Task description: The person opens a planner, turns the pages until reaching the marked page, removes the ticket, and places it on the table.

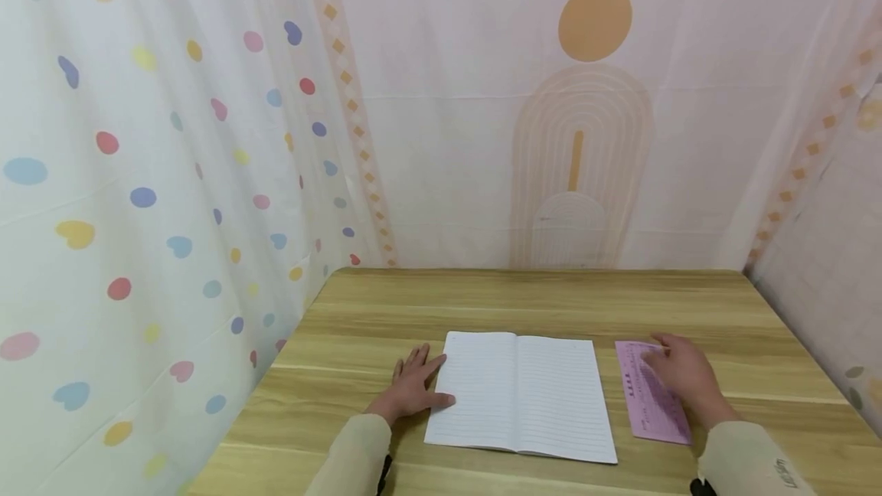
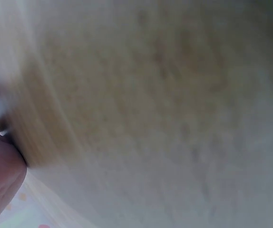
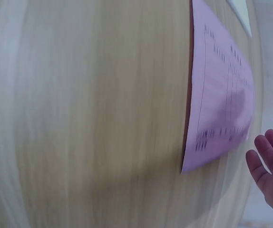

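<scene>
An open notebook with white ruled pages lies in the middle of the table in the head view. My left hand rests at its left edge, fingers spread, the thumb over the page. To the right lies a pink printed slip or thin pad, also seen as a pink sheet in the right wrist view. Above its right side hovers my right hand, holding nothing. In the right wrist view the right hand's fingers are relaxed and apart from the pink paper. The left wrist view is mostly blurred wood, with part of the left hand.
Beneath everything is a wood-grain table. A dotted curtain hangs along the left, and a pale patterned curtain stands behind the table's far edge. A corner of white paper shows in the right wrist view.
</scene>
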`<state>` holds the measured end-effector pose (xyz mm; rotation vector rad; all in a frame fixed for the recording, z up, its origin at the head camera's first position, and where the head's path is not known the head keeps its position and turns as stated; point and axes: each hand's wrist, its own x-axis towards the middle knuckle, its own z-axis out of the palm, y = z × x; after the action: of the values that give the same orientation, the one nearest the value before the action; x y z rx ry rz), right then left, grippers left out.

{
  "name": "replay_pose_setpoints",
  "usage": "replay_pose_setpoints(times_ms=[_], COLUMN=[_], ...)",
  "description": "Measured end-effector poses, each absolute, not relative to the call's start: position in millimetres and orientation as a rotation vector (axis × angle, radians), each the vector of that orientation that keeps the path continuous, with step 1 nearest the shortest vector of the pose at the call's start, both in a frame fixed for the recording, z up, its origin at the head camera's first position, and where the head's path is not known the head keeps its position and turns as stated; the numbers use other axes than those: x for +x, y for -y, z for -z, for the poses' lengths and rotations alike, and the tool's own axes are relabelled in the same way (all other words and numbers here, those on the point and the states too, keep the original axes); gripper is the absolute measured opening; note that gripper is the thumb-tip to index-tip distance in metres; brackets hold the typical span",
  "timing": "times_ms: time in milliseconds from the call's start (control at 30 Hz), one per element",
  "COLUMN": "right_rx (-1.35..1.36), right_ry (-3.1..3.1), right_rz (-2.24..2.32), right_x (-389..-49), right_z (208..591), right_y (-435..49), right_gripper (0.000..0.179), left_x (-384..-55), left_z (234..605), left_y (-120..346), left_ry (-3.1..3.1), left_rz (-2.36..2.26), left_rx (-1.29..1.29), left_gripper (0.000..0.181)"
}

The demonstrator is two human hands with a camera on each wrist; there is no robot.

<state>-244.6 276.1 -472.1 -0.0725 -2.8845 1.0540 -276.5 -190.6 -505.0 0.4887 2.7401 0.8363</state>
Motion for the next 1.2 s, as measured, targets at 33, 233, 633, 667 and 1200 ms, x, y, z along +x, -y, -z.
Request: replay_pose_setpoints(times_ms=[33, 233, 633, 667, 1200], right_rx=[-0.026, 0.214, 0.463, 0.468, 0.476], right_ry=[2.871, 2.804, 2.92, 2.934, 3.025], right_rz=[-1.042, -1.015, -0.851, -0.829, -0.701], right_x=[-244.9, -244.3, -244.3, -243.5, -238.3], right_z=[472.6, 477.3, 489.7, 490.2, 494.9], right_y=[-271.4, -243.7, -211.8, -210.8, -211.4], right_gripper=[0.051, 0.047, 0.06, 0.061, 0.064], left_x=[-276.1, -273.7, -273.2, -273.1, -270.2], left_z=[504.9, 498.6, 480.4, 480.4, 487.2], left_y=[191.1, 188.7, 175.6, 175.4, 179.5], left_ry=[-2.74, -2.765, -2.707, -2.702, -2.642], left_rz=[-0.845, -0.92, -1.186, -1.193, -1.233], left_rx=[0.481, 0.44, 0.318, 0.316, 0.313], left_gripper=[0.086, 0.084, 0.079, 0.078, 0.082])
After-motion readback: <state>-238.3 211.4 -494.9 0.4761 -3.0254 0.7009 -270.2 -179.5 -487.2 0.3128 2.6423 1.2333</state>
